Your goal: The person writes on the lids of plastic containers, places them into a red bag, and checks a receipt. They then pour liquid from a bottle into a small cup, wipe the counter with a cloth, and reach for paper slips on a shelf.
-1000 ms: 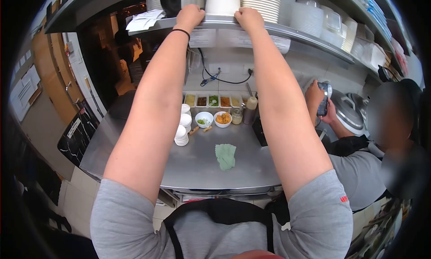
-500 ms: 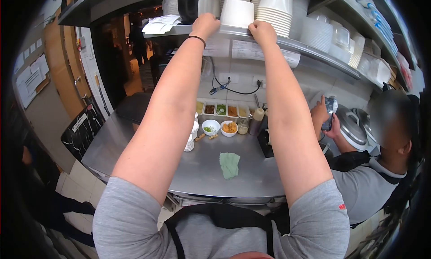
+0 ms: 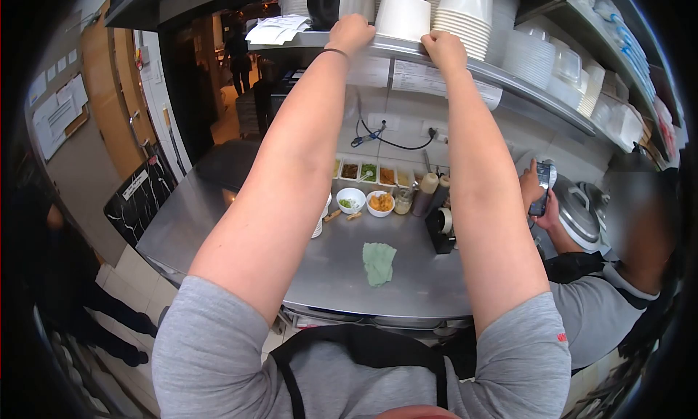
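Grip unchanged over the last second: left hand [image 3: 351,32] and right hand [image 3: 444,48] stay on the shelf [image 3: 509,76] edge, fingers curled over it, either side of the white tub [image 3: 402,17] standing there, unlifted.

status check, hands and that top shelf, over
Left hand and right hand curled on the grey steel shelf edge. White round tub sits between them. Stacked white bowls close beside it.
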`<state>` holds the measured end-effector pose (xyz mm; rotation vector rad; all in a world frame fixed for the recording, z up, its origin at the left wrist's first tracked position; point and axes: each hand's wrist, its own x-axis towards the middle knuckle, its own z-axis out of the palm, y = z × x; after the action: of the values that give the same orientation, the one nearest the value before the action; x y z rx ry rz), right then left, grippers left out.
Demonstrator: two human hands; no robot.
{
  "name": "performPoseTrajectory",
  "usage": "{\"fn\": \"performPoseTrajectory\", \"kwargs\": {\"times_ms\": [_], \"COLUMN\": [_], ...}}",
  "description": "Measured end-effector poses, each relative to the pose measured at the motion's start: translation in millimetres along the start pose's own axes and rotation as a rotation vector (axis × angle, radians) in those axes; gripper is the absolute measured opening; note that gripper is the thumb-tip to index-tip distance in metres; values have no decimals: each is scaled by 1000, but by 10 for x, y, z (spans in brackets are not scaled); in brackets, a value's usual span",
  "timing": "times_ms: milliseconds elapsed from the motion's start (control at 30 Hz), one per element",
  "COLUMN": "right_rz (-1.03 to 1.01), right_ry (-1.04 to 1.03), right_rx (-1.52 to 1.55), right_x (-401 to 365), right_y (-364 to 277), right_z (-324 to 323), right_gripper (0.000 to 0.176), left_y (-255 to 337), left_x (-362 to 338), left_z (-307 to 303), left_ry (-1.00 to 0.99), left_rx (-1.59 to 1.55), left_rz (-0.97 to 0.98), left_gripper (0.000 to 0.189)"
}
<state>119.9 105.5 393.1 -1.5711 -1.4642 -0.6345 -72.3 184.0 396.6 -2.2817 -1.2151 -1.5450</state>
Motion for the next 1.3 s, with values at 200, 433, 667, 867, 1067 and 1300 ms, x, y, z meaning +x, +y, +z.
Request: {"fn": "performPoseTrajectory", "kwargs": {"times_ms": [200, 433, 667, 867, 1067, 1300], "right_rz": [-4, -4, -13, -30, -131, -179], "right_ry": [6, -1, 9, 42, 114, 252], "right_rx": [5, -5, 8, 10, 19, 71], "right_x": [-9, -17, -9, -18, -52, -72], "right_y": [-4, -17, -2, -2, 28, 75], "right_z": [-7, -20, -6, -1, 61, 161], "right_gripper": [28, 27, 26, 26, 27, 27], "left_y": [2, 52, 8, -1, -54, -131], "left_x": [-17, -38, -18, -10, -171, -297], "left_z": [-13, -69, -15, -4, -20, 116], "left_ry": [-11, -64, -4, 0, 118, 411], "left_rx": [-8, 1, 4, 11, 2, -43], "left_rz": [-1, -46, -17, -8, 225, 456], "left_gripper": [24, 24, 25, 26, 25, 15]}}
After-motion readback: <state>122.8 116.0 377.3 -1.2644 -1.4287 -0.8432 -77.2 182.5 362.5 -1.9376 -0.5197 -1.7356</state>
